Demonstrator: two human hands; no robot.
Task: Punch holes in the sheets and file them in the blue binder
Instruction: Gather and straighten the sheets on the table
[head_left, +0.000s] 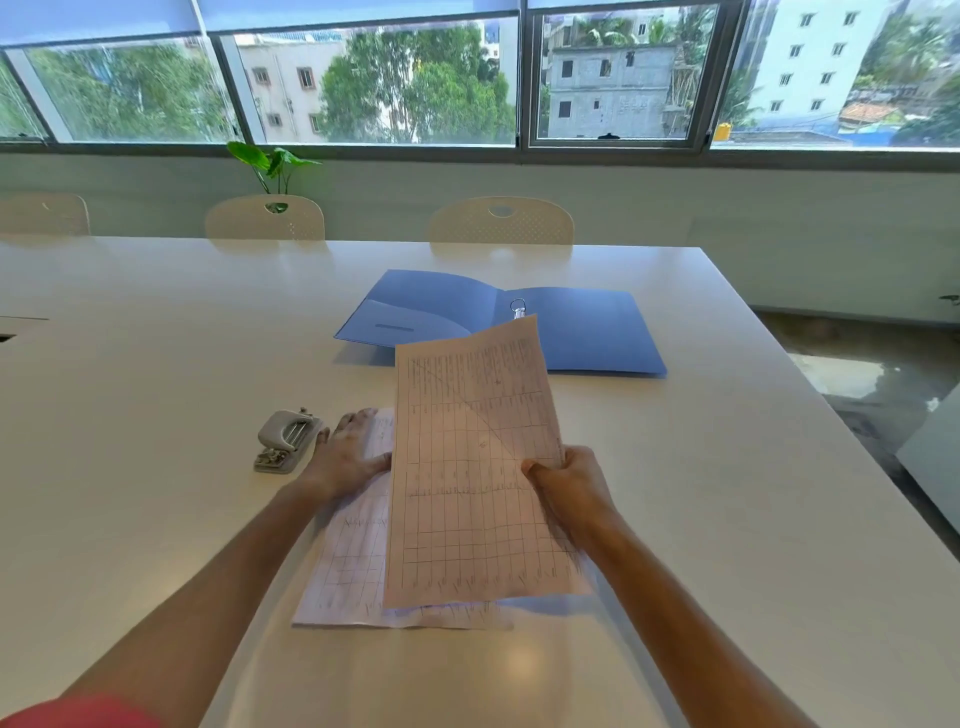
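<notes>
Now right hand (569, 480) pinches a gridded sheet (470, 467) by its right edge, lifted and tilted above the bench (156, 338). Left hand (345, 457) lies flat, fingers straight, pressing the other sheets (345, 566) down on the bench. Hole punch (285, 439) sits just left of the left hand. Blue binder (582, 327) lies open farther back, ring (518, 306) visible at its middle.
</notes>
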